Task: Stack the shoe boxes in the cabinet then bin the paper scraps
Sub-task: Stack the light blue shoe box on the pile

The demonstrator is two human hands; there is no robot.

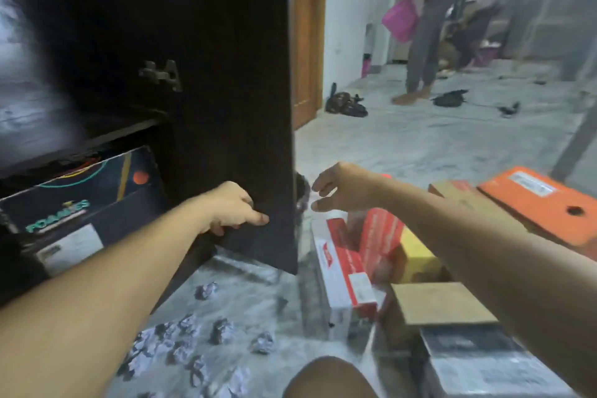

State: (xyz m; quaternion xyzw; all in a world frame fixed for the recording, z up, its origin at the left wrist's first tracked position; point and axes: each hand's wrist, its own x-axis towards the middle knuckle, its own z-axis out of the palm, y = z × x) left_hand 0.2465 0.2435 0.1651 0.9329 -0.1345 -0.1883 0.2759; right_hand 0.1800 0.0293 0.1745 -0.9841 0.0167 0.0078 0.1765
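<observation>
At the far left, a black shoe box (80, 203) with green lettering sits inside the dark cabinet (97, 126), on the lowest level under a shelf, its white end label facing me. Above it a metal hinge (160, 74) shows on the cabinet's inner side. My left hand (234, 207) reaches forward to the open cabinet door (232, 90); my fingers (258, 219) are curled round the door's lower part and grip it, the thumb lying along its face. On the floor (420, 145) below my left forearm lie the paper scraps (193, 339), many crumpled balls of printed paper scattered near one another, one of them (205, 291) apart and closer to the door's bottom edge. My bare knee (329, 378) shows at the bottom middle.

Just right of the door edge, my right hand (339, 187) hangs in the air with fingers apart and loosely bent, holding nothing, above a red and white shoe box (345, 271) standing on its side. Touching that is a red box lid with a yellow box (416, 252) behind. Further right are a brown cardboard box (442, 304), a dark grey box (484, 362) nearest me, and an orange shoe box (542, 200) lying flat. Far back, another person's legs (420, 52) stand on the floor beside a pink bag (400, 18).
</observation>
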